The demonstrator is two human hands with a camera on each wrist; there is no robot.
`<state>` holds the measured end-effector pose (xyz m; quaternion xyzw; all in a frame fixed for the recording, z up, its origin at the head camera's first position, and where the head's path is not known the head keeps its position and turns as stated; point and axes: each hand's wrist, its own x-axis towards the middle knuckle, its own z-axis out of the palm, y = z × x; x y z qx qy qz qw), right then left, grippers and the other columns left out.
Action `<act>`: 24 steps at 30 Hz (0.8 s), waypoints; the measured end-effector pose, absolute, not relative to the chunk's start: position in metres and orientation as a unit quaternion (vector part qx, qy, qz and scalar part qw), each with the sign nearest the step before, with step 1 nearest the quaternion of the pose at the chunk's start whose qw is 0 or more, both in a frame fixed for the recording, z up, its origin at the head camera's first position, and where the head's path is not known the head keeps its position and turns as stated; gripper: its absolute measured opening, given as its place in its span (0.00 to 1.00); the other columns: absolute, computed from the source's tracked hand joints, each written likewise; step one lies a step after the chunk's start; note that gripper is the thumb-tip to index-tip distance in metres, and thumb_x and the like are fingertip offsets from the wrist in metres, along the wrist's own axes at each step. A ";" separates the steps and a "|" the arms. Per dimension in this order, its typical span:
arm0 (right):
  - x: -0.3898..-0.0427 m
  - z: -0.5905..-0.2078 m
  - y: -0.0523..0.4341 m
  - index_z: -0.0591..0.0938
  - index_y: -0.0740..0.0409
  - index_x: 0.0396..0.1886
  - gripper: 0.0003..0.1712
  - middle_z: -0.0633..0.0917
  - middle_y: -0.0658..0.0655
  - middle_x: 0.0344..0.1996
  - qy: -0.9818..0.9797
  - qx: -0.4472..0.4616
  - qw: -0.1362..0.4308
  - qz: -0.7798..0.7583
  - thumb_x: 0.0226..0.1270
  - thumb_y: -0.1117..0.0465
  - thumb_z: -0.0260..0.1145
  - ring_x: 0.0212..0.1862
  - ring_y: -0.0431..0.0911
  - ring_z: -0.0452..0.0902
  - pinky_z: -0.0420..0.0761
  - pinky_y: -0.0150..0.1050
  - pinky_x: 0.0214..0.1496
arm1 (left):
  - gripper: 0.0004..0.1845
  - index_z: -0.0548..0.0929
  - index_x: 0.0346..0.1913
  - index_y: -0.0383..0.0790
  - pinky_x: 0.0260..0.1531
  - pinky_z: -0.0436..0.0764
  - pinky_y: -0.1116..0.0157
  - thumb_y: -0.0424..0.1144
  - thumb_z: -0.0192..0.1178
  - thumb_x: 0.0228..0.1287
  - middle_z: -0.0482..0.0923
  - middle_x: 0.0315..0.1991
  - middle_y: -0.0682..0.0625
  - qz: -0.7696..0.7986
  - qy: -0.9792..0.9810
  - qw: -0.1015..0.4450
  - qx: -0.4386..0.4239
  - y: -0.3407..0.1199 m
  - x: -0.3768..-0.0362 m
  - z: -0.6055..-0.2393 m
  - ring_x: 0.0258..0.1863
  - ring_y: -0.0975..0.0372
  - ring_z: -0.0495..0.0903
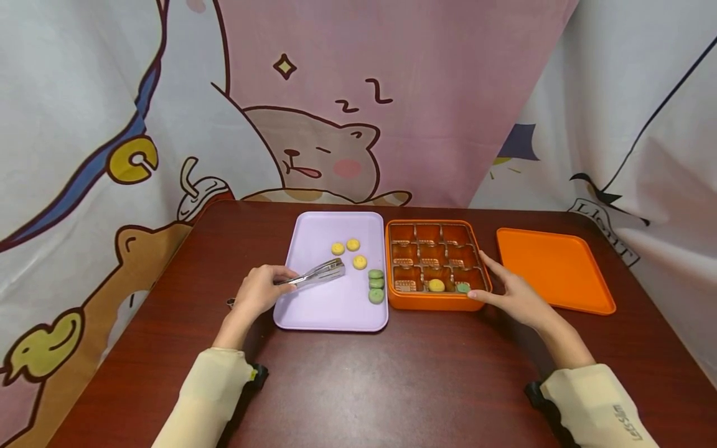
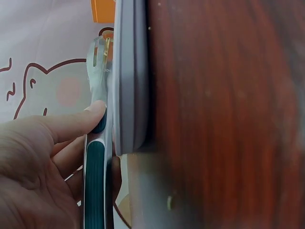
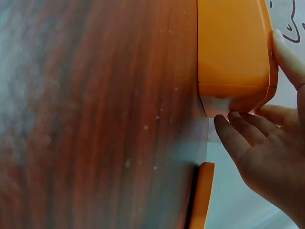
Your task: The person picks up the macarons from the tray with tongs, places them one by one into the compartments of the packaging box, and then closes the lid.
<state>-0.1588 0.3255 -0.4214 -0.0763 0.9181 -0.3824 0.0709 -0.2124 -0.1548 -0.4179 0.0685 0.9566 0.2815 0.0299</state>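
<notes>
My left hand point(image 1: 259, 291) holds metal tongs point(image 1: 322, 272) with dark green grips point(image 2: 94, 176). Their slotted ends extend over a lilac tray point(image 1: 325, 314), with nothing seen between them. Three small round yellow cakes point(image 1: 360, 262) lie beyond the tongs, and three green cakes point(image 1: 376, 296) line the tray's right side. Beside the tray stands an orange box point(image 1: 434, 303) with a divided clear insert. In its front row, a yellow cake point(image 1: 436, 285) sits in the middle compartment and a green one point(image 1: 462, 287) in the right. My right hand point(image 1: 515, 297) rests against the box's right side, thumb at the front corner.
An orange lid point(image 1: 554, 270) lies flat to the right of the box. All of it stands on a dark red-brown wooden table point(image 1: 392, 386). A cartoon-printed curtain point(image 1: 437, 93) hangs close behind the table and along both sides.
</notes>
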 end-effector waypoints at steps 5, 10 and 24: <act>-0.160 -0.420 0.324 0.43 0.47 0.76 0.53 0.51 0.69 0.72 0.918 -0.079 0.068 -0.383 0.61 0.46 0.65 0.70 0.69 0.45 0.52 0.71 0.60 | 0.10 0.88 0.41 0.47 0.30 0.73 0.64 0.38 0.68 0.55 0.86 0.37 0.49 0.289 0.955 0.029 0.069 -0.156 -0.213 -0.418 0.35 0.58 0.79; -0.159 -0.423 0.322 0.44 0.48 0.76 0.53 0.53 0.70 0.72 0.915 -0.080 0.062 -0.389 0.61 0.46 0.66 0.69 0.69 0.48 0.54 0.70 0.60 | 0.10 0.88 0.41 0.46 0.30 0.73 0.64 0.38 0.68 0.54 0.86 0.37 0.48 0.300 0.951 0.016 0.078 -0.159 -0.209 -0.418 0.35 0.58 0.80; -0.157 -0.420 0.323 0.44 0.54 0.76 0.54 0.54 0.72 0.70 0.918 -0.078 0.065 -0.385 0.61 0.47 0.66 0.68 0.70 0.50 0.57 0.69 0.60 | 0.10 0.88 0.41 0.48 0.30 0.72 0.64 0.38 0.68 0.54 0.86 0.39 0.49 0.328 0.941 -0.011 0.084 -0.154 -0.203 -0.410 0.36 0.59 0.80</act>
